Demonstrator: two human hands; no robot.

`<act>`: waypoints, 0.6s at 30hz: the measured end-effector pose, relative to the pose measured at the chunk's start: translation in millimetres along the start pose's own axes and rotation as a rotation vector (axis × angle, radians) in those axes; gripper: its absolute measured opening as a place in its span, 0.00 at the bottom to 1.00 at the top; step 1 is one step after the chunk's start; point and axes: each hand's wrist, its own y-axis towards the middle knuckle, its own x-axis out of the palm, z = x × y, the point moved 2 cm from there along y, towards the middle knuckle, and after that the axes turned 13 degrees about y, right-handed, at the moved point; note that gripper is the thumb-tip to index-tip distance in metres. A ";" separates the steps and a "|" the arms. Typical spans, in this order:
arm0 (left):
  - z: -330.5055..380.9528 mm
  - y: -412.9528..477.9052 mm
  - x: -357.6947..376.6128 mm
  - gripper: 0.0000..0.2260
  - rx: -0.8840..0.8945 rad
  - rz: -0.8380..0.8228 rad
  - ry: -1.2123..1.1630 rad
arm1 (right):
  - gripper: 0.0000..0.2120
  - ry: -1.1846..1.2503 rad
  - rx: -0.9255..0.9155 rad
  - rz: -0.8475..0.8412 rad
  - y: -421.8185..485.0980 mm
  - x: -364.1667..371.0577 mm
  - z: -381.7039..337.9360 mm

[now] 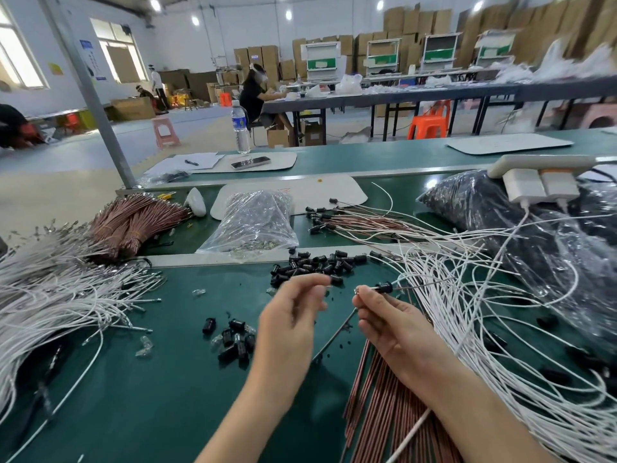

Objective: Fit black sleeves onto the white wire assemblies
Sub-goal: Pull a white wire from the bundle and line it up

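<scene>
My right hand [387, 315] pinches a wire end that carries a black sleeve [384, 286], held above the green table. My left hand [293, 305] hovers just to the left with its fingertips pinched together; what they hold is blurred and too small to tell. A heap of loose black sleeves [317, 264] lies just beyond both hands. A smaller cluster of sleeves [235, 339] sits left of my left wrist. White wire assemblies [467, 312] sprawl at the right, and a second bundle of white wires [50, 302] lies at the left.
Copper-coloured wires [377, 406] lie under my right forearm, and another bundle of these [133, 218] lies at the far left. A clear bag of parts [253, 222] and large dark bags [534, 228] sit behind. A power strip [541, 182], water bottle [241, 128] and phone [250, 163] stand farther back.
</scene>
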 end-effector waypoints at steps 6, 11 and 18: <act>-12.4 0.7 34.0 0.07 -0.071 0.020 -0.202 | 0.07 0.062 0.001 0.011 3.1 -2.7 -0.9; -15.1 -0.7 35.3 0.06 -0.054 -0.008 -0.227 | 0.09 0.062 0.017 0.009 3.8 -0.6 0.5; -12.7 -2.0 38.9 0.07 -0.008 -0.037 -0.236 | 0.08 0.044 0.013 0.005 3.2 -0.5 1.3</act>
